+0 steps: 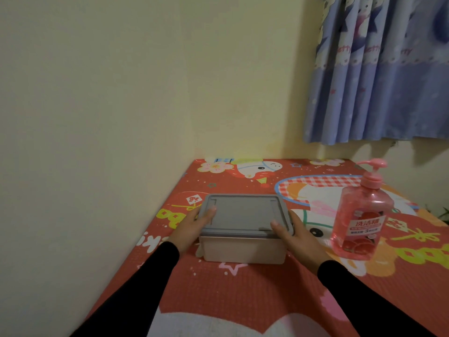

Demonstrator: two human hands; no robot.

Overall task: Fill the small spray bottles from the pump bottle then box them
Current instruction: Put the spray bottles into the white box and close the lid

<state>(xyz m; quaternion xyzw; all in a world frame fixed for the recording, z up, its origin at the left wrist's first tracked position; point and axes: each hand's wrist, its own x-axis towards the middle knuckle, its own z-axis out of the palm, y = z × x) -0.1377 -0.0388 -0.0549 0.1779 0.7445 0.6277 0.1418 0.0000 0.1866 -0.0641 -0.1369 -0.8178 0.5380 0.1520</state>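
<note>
Grey box (243, 229) lid on, contents hidden, my L hand (192, 227) & R hand (295, 235) gripping its lid ends (thumbs on top), pump bottle (362, 220) just R, apart, wall close L, red mat (218, 288) open near me.

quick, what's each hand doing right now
Left hand: grips the left end of the lid on the box, thumb on top.
Right hand: grips the lid's right end, thumb on top.
</note>
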